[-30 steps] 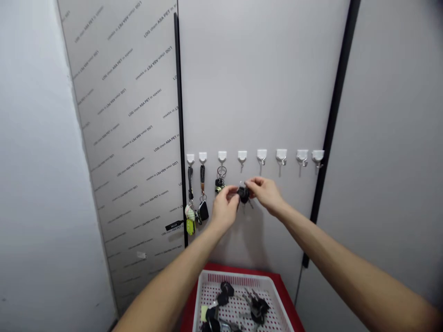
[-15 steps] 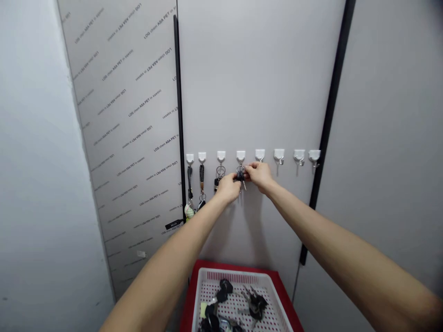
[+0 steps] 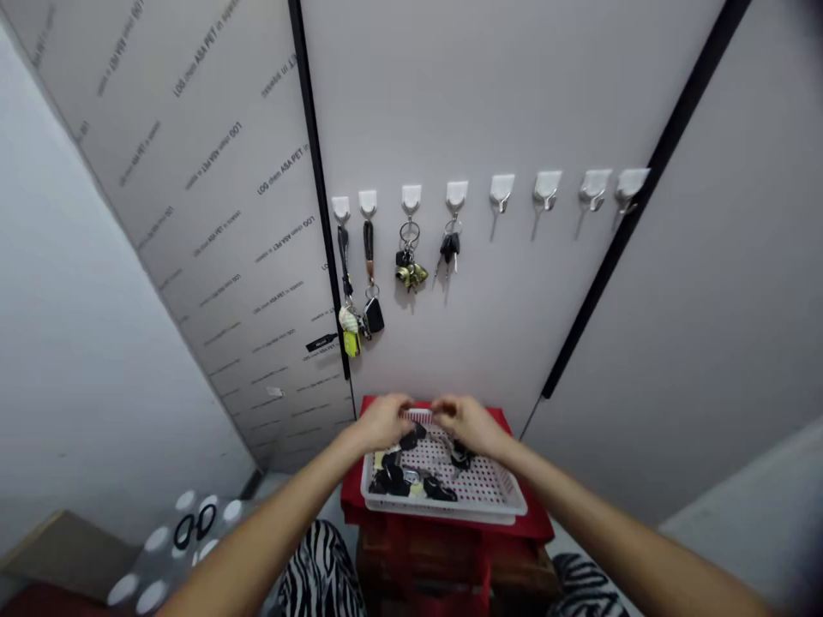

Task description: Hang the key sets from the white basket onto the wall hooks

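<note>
Both hands are over the back part of a white perforated basket (image 3: 507, 488). My left hand (image 3: 387, 420) hovers near a black-headed key (image 3: 412, 437), fingers loosely bent and apart, with nothing visible in them. Above a bunch of black-headed keys (image 3: 460, 456), my right hand (image 3: 468, 422) has its fingers bent and parted, and it also looks bare. More dark keys (image 3: 389, 478) lie at the basket's left and front. On the wall, a ring of black-headed keys (image 3: 450, 247) hangs from a white hook (image 3: 457, 195).
Further left hang a key ring with brass-coloured pieces (image 3: 411, 272) and two strapped key sets, one with a black fob (image 3: 374, 315). Several bare hooks (image 3: 547, 188) continue to the right. The basket rests on a red cloth (image 3: 537, 524). Scissors (image 3: 195, 526) lie at lower left.
My hands have left the black-headed keys on the wall hook and come down over the basket. Those keys now hang free. The view has tilted downward.
</note>
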`<state>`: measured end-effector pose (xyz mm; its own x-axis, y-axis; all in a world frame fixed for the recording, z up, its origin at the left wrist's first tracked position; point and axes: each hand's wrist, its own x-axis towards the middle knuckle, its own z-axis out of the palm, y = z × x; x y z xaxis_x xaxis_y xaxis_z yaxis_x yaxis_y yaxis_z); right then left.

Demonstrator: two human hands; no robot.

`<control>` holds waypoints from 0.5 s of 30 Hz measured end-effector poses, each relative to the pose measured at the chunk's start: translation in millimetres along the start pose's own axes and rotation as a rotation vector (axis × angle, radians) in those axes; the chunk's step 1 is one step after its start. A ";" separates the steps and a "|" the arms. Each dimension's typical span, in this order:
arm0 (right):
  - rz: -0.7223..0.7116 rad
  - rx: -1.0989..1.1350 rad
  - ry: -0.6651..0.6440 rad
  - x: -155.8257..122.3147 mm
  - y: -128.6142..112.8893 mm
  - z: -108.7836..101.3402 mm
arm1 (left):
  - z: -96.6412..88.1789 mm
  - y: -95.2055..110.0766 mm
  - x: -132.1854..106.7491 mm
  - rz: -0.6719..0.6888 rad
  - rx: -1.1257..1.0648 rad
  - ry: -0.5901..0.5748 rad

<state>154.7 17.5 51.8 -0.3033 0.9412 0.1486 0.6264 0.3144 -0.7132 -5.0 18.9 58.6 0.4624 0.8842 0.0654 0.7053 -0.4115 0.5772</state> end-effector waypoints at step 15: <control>0.064 -0.470 -0.287 -27.9 21.3 51.7 | 42.2 -20.0 -25.7 -0.014 0.374 -0.247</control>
<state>139.4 -8.4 -2.9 -0.3963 0.9096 -0.1248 0.8832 0.3406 -0.3224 -8.4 -4.9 11.1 0.5343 0.8294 -0.1631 0.8370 -0.4921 0.2394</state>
